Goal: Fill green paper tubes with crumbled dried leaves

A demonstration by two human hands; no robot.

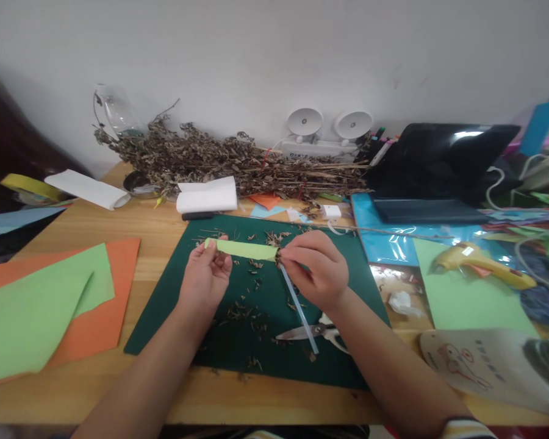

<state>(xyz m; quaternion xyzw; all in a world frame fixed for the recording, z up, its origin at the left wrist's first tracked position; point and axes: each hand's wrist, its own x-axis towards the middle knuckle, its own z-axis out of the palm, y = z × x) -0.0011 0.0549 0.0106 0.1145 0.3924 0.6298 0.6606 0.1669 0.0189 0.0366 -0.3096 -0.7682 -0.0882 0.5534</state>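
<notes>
My left hand (207, 268) pinches the left end of a light green paper strip (247, 249) between thumb and fingers. At the strip's other end, my right hand (318, 265) has its fingertips closed on a bit of dried leaf (278, 256) against the paper. The strip is stretched level above a dark green cutting mat (165, 317). A translucent pale stick (298, 308) slants down from beneath my right fingertips; whether they touch it, I cannot tell. Scissors (306, 331) with white handles lie on the mat, partly under this stick and my right forearm. Crumbled dried leaves (242, 312) are scattered around.
A bundle of dried plants (201, 152) lies along the wall, behind a white paper roll (208, 196). Green paper (27, 311) and orange paper (123, 292) are at left. A yellow glue gun (485, 263), a dark tablet (443, 164) and a bottle (480, 366) occupy the right.
</notes>
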